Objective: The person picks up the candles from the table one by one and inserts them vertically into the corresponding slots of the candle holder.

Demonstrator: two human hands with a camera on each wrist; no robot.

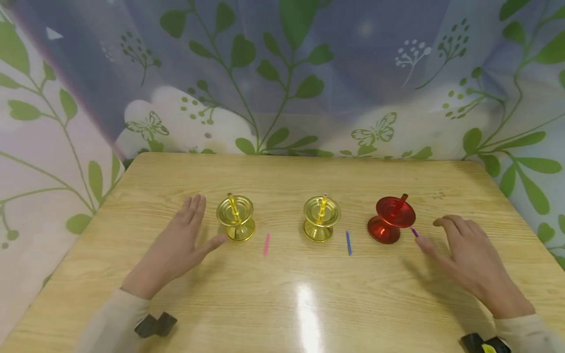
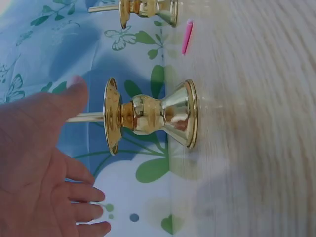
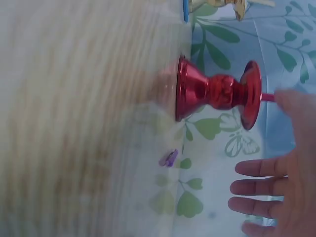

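From the head view, the left hand lies spread, holding nothing, just left of the left gold candle holder, and the right hand is likewise spread just right of the red candle holder on the desk. In the left wrist view the thumb nears the gold rim, so a good grip would likely take the narrow waist. In the right wrist view the fingers are apart beside the red holder, the purple candle near its base.

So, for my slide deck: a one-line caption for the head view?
Open hands flank two gold holders and a red one.
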